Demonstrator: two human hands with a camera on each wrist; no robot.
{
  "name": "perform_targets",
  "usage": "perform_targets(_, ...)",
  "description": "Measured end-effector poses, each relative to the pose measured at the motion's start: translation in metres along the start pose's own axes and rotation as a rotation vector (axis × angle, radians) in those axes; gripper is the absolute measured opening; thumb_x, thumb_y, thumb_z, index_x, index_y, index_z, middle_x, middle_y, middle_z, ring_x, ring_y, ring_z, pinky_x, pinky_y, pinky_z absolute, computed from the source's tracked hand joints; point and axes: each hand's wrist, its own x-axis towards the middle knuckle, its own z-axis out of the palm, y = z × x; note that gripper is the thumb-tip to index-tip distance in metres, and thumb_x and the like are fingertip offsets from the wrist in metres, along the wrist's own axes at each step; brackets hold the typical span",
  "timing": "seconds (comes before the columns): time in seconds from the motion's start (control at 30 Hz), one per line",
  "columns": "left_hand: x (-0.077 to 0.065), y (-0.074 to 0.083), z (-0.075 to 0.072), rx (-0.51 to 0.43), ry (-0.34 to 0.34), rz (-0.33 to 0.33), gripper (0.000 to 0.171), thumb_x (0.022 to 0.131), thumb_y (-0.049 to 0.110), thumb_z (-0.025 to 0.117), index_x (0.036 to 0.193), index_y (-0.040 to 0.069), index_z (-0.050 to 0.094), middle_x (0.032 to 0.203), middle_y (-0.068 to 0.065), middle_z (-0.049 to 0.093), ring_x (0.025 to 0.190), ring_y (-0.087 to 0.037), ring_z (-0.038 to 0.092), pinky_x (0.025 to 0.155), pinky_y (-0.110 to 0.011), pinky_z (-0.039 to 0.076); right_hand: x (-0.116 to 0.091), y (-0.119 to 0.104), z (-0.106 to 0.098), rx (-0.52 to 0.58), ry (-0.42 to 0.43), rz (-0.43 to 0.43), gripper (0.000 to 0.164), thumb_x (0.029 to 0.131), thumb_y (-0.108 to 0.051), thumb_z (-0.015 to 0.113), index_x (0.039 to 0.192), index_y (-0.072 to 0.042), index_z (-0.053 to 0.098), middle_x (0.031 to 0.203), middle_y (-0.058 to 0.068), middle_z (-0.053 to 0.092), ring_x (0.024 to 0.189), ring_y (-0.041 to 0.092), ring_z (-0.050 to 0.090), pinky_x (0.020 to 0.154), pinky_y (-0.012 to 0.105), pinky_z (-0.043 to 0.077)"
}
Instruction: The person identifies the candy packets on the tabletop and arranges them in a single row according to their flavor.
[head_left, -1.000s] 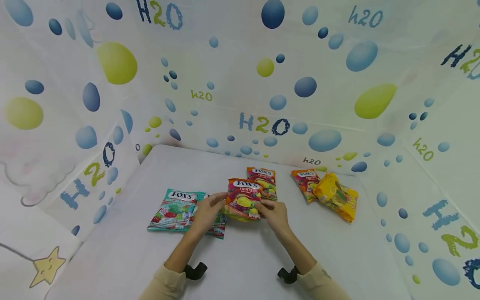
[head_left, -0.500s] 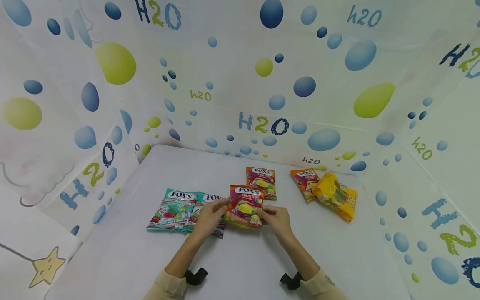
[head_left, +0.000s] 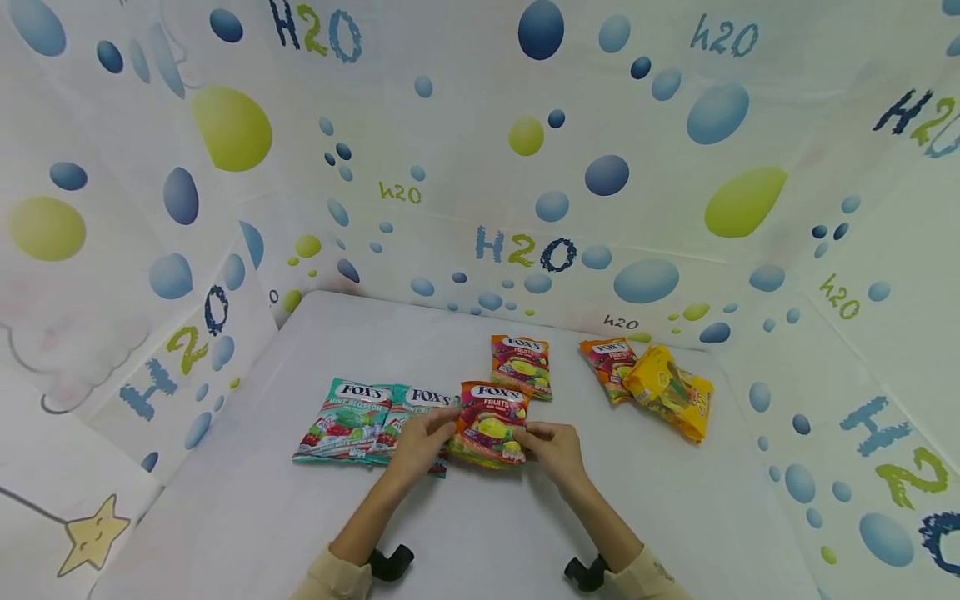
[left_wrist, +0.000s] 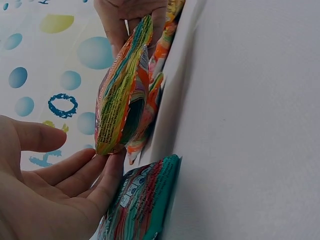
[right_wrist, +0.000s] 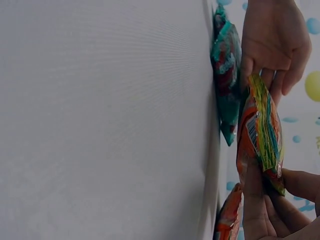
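Note:
A red-and-orange Fox's Fruits candy bag [head_left: 491,421] is held raised off the white table, its printed front facing up. My right hand [head_left: 557,452] pinches its right edge, thumb over the front and fingers behind. At the opposite edge my left hand [head_left: 415,447] supports the bag on its extended fingers; in the left wrist view its thumb stands away from the bag's bottom seam [left_wrist: 112,120]. Two teal Fox's candy bags lie side by side to the left, the nearer one [head_left: 408,408] partly hidden by my left hand.
Behind the held bag lies another orange Fox's bag [head_left: 521,362]. Farther right, a third orange bag [head_left: 609,367] is partly covered by a yellow packet [head_left: 670,392]. White walls with blue and green drops [head_left: 648,281] surround the table [head_left: 480,533].
Both hands have brought the candy bag down and closer to my body, uncovering more of the orange bag behind it. The other bags lie as before.

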Motion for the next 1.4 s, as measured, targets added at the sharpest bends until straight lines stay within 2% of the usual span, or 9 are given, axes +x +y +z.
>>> perform_targets(0.1,-0.001,-0.002,0.001,-0.001,-0.006,-0.009,0.032,0.105,0.018,0.061,0.134,0.007,0.069,0.139,-0.015,0.066,0.132,-0.037,0.059,0.108,-0.054,0.049,0.000,0.003,-0.001,-0.002,-0.005,0.008,0.029,0.099,-0.009,0.071,0.117,0.014,0.072,0.106,0.024,0.076,0.090,0.029,0.077,0.076,0.035,0.064)
perform_targets(0.33,-0.004,-0.004,0.002,0.021,-0.013,-0.012,0.033,0.106,0.015,0.060,0.135,0.005,0.068,0.141,-0.016,0.065,0.132,-0.038,0.059,0.110,-0.054,0.048,0.013,0.034,-0.002,0.003,-0.004,0.041,0.030,0.098,-0.014,0.073,0.116,0.011,0.074,0.106,0.021,0.077,0.091,0.027,0.077,0.075,0.032,0.063)
perform_targets(0.43,-0.005,-0.004,0.002,0.021,-0.022,-0.013,0.033,0.106,0.015,0.059,0.136,0.004,0.068,0.139,-0.017,0.066,0.132,-0.039,0.059,0.110,-0.056,0.047,0.014,0.040,-0.002,0.007,-0.002,0.043,0.033,0.097,-0.018,0.075,0.116,0.010,0.074,0.106,0.020,0.077,0.091,0.025,0.077,0.075,0.031,0.063)
perform_targets(0.83,-0.009,-0.004,0.002,0.072,-0.057,-0.025,0.031,0.107,0.018,0.059,0.135,0.007,0.069,0.132,-0.015,0.070,0.128,-0.038,0.062,0.106,-0.055,0.050,0.011,0.046,-0.003,-0.024,-0.010,0.042,0.034,0.096,-0.020,0.077,0.114,0.008,0.076,0.105,0.018,0.078,0.093,0.026,0.077,0.077,0.034,0.064)
perform_targets(1.2,-0.009,-0.006,0.002,0.135,-0.072,-0.006,0.031,0.106,0.020,0.060,0.133,0.009,0.070,0.130,-0.013,0.071,0.120,-0.035,0.066,0.099,-0.052,0.055,0.013,0.049,-0.003,-0.089,0.002,0.043,0.031,0.094,-0.023,0.079,0.109,0.004,0.079,0.098,0.012,0.079,0.084,0.018,0.074,0.069,0.027,0.059)
perform_targets(1.4,-0.011,-0.006,0.003,0.208,-0.073,-0.008,0.032,0.106,0.020,0.060,0.133,0.008,0.071,0.136,-0.017,0.067,0.122,-0.035,0.066,0.097,-0.049,0.057,0.013,0.051,-0.004,-0.121,0.000,0.055,0.031,0.093,-0.025,0.079,0.108,0.002,0.080,0.095,0.010,0.079,0.080,0.017,0.073,0.066,0.027,0.057)
